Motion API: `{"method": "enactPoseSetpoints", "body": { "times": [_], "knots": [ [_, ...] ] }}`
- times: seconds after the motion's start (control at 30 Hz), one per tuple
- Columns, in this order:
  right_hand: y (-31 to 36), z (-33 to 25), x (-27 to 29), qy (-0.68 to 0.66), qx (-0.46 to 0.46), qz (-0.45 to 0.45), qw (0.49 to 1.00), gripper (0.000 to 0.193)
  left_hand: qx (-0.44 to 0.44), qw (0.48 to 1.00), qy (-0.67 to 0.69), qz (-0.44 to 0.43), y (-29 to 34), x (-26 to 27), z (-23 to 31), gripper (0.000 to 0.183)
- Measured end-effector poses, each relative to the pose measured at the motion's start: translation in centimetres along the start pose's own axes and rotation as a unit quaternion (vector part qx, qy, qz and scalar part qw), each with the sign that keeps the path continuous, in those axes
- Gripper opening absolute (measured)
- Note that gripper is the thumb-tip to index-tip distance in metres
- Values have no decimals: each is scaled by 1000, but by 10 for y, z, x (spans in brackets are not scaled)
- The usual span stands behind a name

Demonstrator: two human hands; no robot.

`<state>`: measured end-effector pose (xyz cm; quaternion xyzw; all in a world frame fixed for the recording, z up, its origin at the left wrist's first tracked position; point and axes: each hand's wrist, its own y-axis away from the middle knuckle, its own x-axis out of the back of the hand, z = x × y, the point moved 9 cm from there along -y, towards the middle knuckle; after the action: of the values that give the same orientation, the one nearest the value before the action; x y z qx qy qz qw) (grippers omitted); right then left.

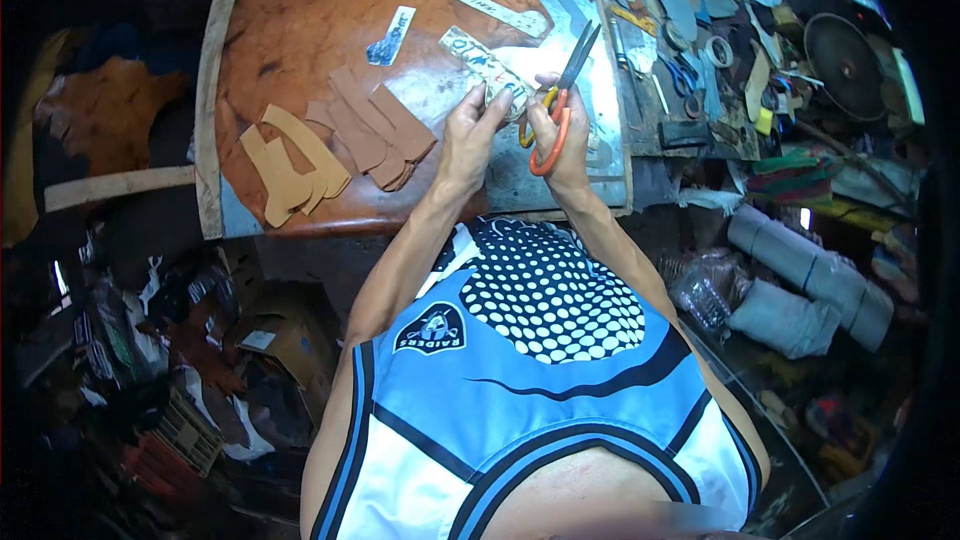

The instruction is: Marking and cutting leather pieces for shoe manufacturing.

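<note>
Over the near part of the table, my left hand [468, 135] pinches a pale, flat, strip-like template [474, 50] with dark markings. Scissors [577, 62] with one orange and one yellow handle loop are gripped in my right hand [562, 140], their blades pointing up and away from the template. The template's near end lies between both hands, and fingers partly cover it. Left of my left hand lie stacked brown leather cutouts [365, 120]. Tan leather cutouts [290, 170] overlap farther left. Beyond my hands rest a small L-shaped template [391, 38] and a longer curved one [492, 6].
A large brown hide [310, 15] covers much of the table. On the right sits a cluttered surface with blue-handled scissors [683, 75], a tape roll [718, 51] and leather scraps. A dark round disc [845, 65] stands farther right. Cardboard boxes [285, 345] are at lower left.
</note>
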<state>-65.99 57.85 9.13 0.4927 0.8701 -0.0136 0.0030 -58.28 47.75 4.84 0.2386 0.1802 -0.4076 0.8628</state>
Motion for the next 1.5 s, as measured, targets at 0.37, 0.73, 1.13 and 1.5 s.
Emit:
{"method": "enactPoseSetpoints", "body": {
  "times": [0.37, 0.73, 1.13, 1.5],
  "knots": [
    [31, 4, 0, 103, -132, -121, 978, 37, -4, 994, -31, -100, -27, 7, 45, 26],
    [38, 1, -10, 140, -152, -174, 963, 42, -25, 992, -100, -79, -29, 1, 64, 27],
    [34, -11, -23, 207, -97, -178, 957, 42, -65, 991, -104, -56, -27, 6, 75, 28],
    [33, -7, -25, 208, -106, -178, 956, 39, -73, 991, -106, -43, -27, 10, 73, 29]
  ]
}}
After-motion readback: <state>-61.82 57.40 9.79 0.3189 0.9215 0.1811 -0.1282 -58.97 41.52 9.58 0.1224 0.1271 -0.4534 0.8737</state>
